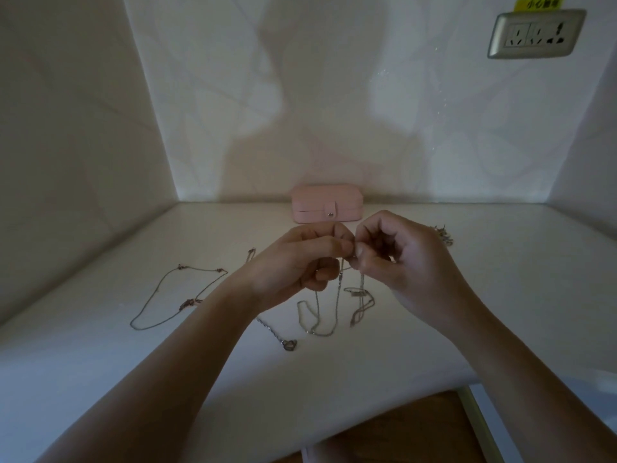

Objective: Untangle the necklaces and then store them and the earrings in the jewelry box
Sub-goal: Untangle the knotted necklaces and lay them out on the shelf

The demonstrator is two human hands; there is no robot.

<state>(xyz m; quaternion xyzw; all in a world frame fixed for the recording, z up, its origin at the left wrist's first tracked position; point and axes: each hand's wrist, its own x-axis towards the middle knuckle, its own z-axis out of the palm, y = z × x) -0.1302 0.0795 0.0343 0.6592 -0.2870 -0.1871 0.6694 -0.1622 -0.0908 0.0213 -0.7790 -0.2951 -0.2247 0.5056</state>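
My left hand (pixel 300 262) and my right hand (pixel 397 262) meet above the middle of the white tabletop (pixel 467 295). Both pinch the top of a tangled silver necklace (pixel 320 315), whose chains hang down in loops onto the table. A thin necklace with small dark beads (pixel 167 302) lies spread out to the left. A chain with a heart pendant (pixel 288 344) lies partly under my left forearm. The pink jewelry box (pixel 327 205) stands closed against the back wall. Earrings (pixel 442 233) lie behind my right hand, partly hidden.
Walls close the table in at the left, back and right. A wall socket (pixel 534 33) sits high on the right. The table's front edge (pixel 367 396) runs close to me, with wooden floor (pixel 400 429) below.
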